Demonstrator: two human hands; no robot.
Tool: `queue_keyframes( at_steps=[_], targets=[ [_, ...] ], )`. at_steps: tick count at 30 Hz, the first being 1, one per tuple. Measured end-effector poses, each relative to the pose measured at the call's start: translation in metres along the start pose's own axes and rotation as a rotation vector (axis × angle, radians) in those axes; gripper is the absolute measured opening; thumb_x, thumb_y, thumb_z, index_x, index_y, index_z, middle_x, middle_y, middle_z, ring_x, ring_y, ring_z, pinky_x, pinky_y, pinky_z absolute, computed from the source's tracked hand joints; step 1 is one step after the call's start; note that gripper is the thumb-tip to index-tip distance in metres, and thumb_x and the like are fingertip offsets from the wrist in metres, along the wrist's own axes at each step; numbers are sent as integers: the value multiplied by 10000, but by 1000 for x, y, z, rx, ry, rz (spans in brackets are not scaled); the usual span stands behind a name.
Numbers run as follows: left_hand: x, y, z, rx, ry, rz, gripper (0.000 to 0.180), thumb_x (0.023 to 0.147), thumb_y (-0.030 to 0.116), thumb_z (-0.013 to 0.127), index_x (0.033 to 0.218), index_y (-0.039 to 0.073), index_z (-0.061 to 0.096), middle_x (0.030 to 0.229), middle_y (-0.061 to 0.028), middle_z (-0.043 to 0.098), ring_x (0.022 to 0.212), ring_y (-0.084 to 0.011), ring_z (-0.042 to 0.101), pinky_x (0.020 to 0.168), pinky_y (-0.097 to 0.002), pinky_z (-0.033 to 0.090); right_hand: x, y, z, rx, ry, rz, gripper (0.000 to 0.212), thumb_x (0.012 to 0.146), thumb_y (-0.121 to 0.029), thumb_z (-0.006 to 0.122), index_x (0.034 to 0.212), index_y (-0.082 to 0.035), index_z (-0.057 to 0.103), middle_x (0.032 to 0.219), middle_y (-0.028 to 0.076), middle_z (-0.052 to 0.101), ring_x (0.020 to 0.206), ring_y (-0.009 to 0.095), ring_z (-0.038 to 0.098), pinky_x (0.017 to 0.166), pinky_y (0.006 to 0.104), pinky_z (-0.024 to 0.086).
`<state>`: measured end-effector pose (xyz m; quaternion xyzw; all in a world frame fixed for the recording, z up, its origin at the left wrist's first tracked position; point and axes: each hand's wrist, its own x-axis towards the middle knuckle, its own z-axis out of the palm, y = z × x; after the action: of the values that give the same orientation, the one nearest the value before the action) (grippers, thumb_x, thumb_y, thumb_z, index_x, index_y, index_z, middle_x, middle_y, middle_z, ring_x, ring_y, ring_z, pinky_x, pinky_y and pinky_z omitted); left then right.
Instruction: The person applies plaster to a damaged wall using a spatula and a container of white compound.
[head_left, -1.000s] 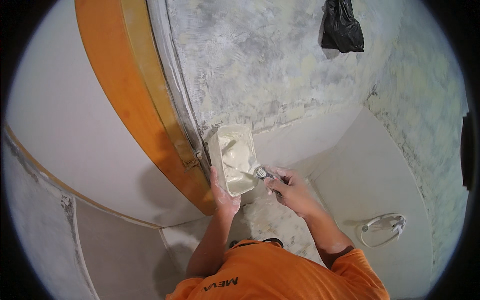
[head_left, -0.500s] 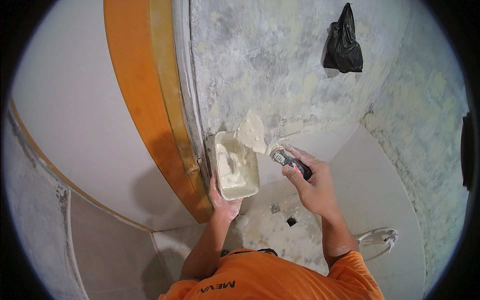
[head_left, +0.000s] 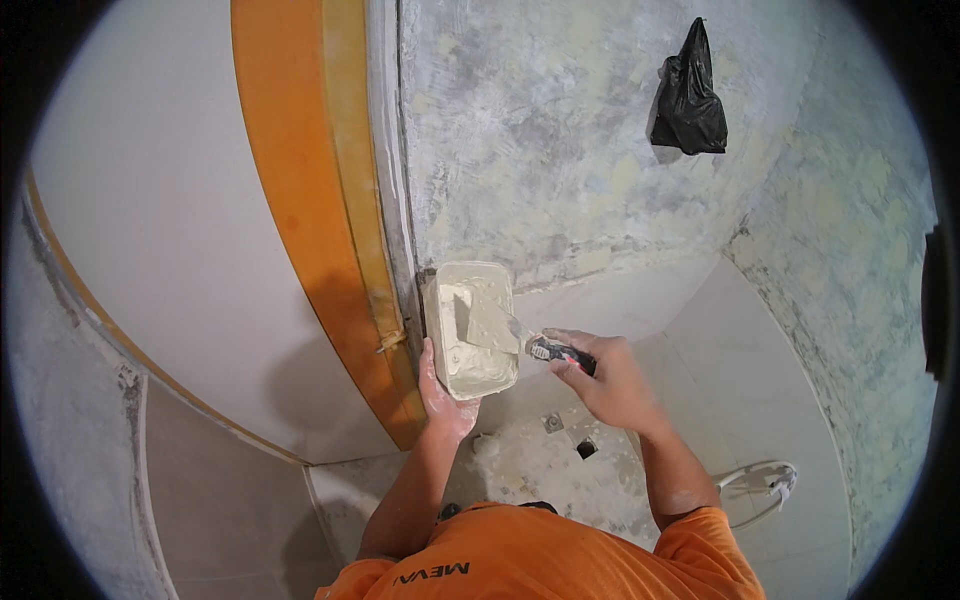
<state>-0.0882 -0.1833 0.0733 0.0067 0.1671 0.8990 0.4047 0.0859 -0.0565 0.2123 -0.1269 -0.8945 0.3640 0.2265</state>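
Soft shadows, dark-cornered fisheye distortion.

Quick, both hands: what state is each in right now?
Left hand: holding the tub of pale paste from beneath.
Right hand: closed on the putty knife's dark handle, blade in the tub.

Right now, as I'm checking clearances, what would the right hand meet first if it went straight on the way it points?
Past the black-handled putty knife it holds, the right hand would probably meet the right side of the cream rectangular tub first; depth is unclear.
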Motion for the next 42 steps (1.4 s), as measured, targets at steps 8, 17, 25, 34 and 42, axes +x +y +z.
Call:
queue_keyframes(
  at_steps=[8, 17, 25, 34, 42],
  targets=[
    [-9, 13, 12, 80, -4, 9, 584, 1030, 536, 463, 1450, 134, 511, 1394, -81, 589, 1252, -297, 581, 1048, -498, 475, 13, -6, -12, 19, -95, 31, 279, 913, -126, 658, 1146, 26, 689, 711, 141, 624, 595, 207, 544, 610, 374, 467],
    [-2, 22, 14, 202, 76, 182, 622, 1034, 549, 436, 1477, 114, 476, 1410, -85, 573, 1285, -288, 557, 1086, -478, 441, 55, -56, -48, -388, -418, -28, 279, 909, -205, 643, 1076, -4, 740, 849, 242, 707, 837, 423, 685, 848, 461, 539],
    [1, 34, -3, 194, -90, 192, 634, 1032, 578, 396, 1466, 124, 478, 1400, -87, 564, 1260, -281, 570, 1041, -466, 490, 58, -45, -24, -397, -173, -248, 290, 932, -157, 610, 1155, 11, 691, 940, 211, 699, 737, 409, 678, 726, 476, 545],
    [21, 21, -25, 601, -126, 381, 605, 1052, 562, 381, 1452, 119, 479, 1369, -85, 570, 1226, -266, 586, 1009, -446, 511, 0, -20, 38, -626, -198, -443, 411, 837, -60, 627, 1244, -6, 610, 998, 179, 638, 784, 342, 695, 612, 432, 571],
    [17, 8, -17, 225, -79, 75, 613, 1044, 565, 390, 1474, 135, 470, 1372, -65, 575, 1254, -273, 565, 1029, -431, 488, 25, -46, 37, -769, 2, -272, 424, 832, -40, 619, 1247, 45, 600, 996, 177, 616, 759, 339, 693, 639, 413, 571]
  ],
)
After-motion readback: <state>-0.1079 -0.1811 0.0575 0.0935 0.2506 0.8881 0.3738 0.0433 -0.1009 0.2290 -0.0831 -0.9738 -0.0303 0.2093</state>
